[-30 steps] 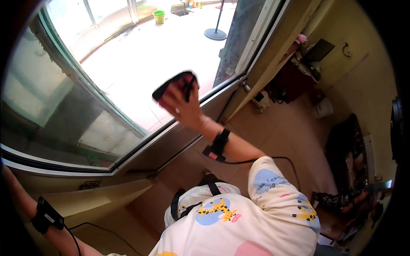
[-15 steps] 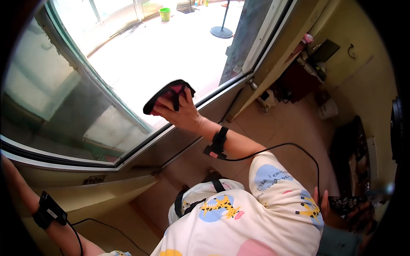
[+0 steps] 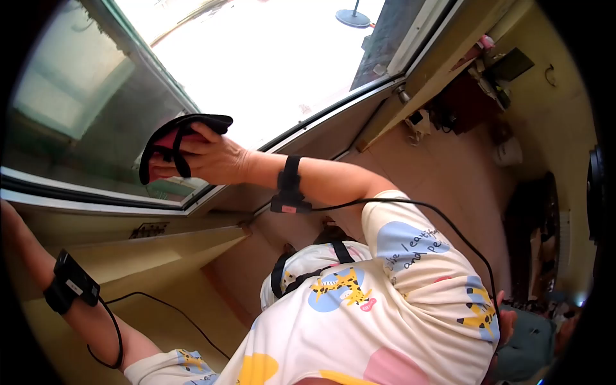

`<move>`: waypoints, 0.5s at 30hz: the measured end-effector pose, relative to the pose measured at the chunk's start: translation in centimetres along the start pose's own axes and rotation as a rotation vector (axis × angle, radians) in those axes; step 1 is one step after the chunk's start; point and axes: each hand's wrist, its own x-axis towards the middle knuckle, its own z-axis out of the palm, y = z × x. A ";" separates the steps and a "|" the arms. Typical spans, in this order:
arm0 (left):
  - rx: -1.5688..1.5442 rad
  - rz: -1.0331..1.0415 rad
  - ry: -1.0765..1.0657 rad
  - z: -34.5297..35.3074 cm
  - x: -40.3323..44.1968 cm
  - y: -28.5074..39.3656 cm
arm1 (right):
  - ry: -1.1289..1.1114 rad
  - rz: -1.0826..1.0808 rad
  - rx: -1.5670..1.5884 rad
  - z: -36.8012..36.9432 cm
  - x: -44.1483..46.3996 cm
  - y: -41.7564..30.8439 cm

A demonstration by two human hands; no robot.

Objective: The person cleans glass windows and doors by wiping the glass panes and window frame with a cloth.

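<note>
My right hand is against the window glass, its fingers closed on a black-edged pink pad. A dark strap runs across the pad by my fingers. The pad lies over the inner edge of the left glass panel, just above the bottom frame. Of my left arm only the forearm and wrist show; the hand itself is cut off at the left edge. Each forearm wears a black strapped device with a cable.
The metal window frame runs below the glass, with a yellowish wall ledge under it. Outside stands a round dark pole base. At the right are a cluttered dark desk, a white bucket and part of another person's hand.
My right hand has moved left with the pad, from the bright part of the window to the left panel's edge. The view has shifted and the green bucket outside has left it.
</note>
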 end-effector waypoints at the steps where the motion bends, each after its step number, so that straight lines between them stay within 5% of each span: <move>1: 0.013 0.003 -0.011 0.0 -0.1 -0.4 | -0.118 -0.068 0.013 -1.3 -0.4 1.4; 5: 0.026 -0.007 -0.062 -0.7 -0.3 -0.1 | -0.047 0.040 -0.283 -4.8 -4.4 7.6; 6: 0.022 -0.007 -0.051 -0.7 -0.3 -0.1 | -0.136 0.193 -0.282 -4.9 -7.4 8.9; 10: 0.005 -0.093 -0.042 -0.3 -0.2 0.1 | 0.079 0.511 -0.245 -8.8 -11.8 15.1; 15: -0.008 -0.068 -0.027 0.0 0.1 -0.3 | 0.226 0.799 -0.176 -9.0 -9.9 14.1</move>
